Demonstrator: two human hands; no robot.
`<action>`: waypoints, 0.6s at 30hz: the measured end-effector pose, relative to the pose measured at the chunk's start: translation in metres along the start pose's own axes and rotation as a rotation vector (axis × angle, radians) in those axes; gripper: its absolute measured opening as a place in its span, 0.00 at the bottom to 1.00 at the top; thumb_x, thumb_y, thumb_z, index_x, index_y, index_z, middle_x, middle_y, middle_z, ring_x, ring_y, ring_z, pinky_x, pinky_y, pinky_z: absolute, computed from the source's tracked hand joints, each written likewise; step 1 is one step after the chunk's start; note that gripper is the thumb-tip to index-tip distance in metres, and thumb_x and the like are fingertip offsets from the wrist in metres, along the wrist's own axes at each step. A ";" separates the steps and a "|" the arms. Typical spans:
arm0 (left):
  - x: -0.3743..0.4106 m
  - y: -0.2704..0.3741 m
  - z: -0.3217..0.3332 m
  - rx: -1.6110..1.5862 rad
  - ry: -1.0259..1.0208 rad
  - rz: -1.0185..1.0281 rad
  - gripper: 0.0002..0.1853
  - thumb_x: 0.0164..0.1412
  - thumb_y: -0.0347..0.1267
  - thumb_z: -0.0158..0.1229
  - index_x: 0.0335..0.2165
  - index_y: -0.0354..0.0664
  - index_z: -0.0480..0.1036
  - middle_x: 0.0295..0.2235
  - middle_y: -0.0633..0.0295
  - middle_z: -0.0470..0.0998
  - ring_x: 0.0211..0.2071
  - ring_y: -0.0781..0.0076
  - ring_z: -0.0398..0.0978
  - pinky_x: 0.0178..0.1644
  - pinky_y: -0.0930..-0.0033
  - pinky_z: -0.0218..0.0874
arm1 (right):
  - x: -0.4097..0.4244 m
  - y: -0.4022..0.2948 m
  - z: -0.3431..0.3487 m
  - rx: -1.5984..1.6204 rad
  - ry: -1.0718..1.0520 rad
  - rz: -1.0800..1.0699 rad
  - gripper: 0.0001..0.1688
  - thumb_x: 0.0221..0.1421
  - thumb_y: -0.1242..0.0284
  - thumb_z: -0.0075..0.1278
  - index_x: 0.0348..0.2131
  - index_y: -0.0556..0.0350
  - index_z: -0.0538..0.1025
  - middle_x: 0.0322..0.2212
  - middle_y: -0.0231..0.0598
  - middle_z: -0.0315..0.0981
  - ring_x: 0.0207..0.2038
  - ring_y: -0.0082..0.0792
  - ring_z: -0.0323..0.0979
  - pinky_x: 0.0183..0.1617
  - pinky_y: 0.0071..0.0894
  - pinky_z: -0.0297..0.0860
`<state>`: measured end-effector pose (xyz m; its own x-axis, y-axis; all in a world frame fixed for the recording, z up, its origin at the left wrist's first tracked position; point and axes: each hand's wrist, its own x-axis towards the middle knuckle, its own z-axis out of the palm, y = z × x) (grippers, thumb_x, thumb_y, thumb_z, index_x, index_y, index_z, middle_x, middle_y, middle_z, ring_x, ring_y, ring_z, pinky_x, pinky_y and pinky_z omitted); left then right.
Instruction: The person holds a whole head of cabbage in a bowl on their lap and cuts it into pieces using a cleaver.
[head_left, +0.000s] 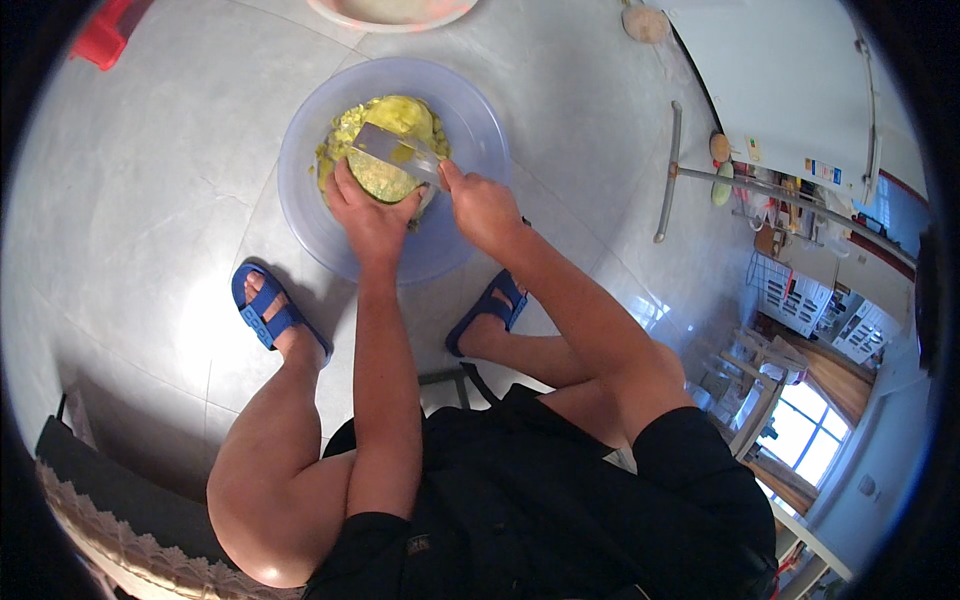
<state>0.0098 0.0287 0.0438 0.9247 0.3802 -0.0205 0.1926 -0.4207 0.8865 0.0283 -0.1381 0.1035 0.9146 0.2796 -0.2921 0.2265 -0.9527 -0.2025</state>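
A pale blue plastic basin (480, 150) sits on the tiled floor in front of me. In it lies a heap of chopped yellow-green pieces (349, 124) with a larger rounded yellow-green chunk (401, 114) on top. My left hand (371, 217) steadies a cut piece of green-rinded, pale-fleshed vegetable or fruit (382, 178), fingers at its left and thumb at its right. A broad-bladed cleaver (379, 142) is gripped by my right hand (480, 206), its blade over the piece. The blade covers part of the flesh, and the handle is mostly hidden in the fist.
A pale round basin (394, 22) with a pinkish rim stands beyond the blue one. A red plastic object (101, 45) is at the upper left. Metal rack legs (671, 172) stand to the right near a white appliance (787, 82). A lace-edged cover (142, 551) hangs at the lower left.
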 end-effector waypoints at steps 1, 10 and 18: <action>0.002 -0.002 0.000 -0.003 0.002 -0.001 0.64 0.29 0.38 0.84 0.63 0.33 0.55 0.59 0.37 0.59 0.60 0.35 0.60 0.65 0.46 0.55 | 0.002 -0.001 -0.003 -0.006 -0.002 -0.017 0.17 0.66 0.70 0.42 0.50 0.60 0.72 0.27 0.52 0.79 0.31 0.55 0.80 0.33 0.54 0.75; 0.001 -0.009 0.005 0.006 -0.002 0.031 0.65 0.29 0.39 0.83 0.63 0.33 0.55 0.60 0.36 0.58 0.61 0.33 0.59 0.66 0.45 0.54 | 0.043 -0.012 -0.006 -0.040 -0.051 -0.048 0.20 0.63 0.75 0.42 0.54 0.56 0.71 0.32 0.53 0.80 0.34 0.55 0.80 0.37 0.54 0.74; 0.001 -0.005 0.000 0.013 -0.004 0.005 0.65 0.28 0.38 0.84 0.63 0.34 0.56 0.60 0.38 0.58 0.61 0.35 0.60 0.65 0.46 0.55 | 0.006 -0.001 -0.004 0.030 -0.056 0.005 0.24 0.60 0.76 0.45 0.56 0.57 0.70 0.32 0.52 0.80 0.35 0.55 0.80 0.38 0.53 0.74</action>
<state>0.0098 0.0316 0.0399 0.9271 0.3745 -0.0178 0.1921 -0.4336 0.8804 0.0350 -0.1362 0.1053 0.8952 0.2822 -0.3450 0.2113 -0.9502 -0.2291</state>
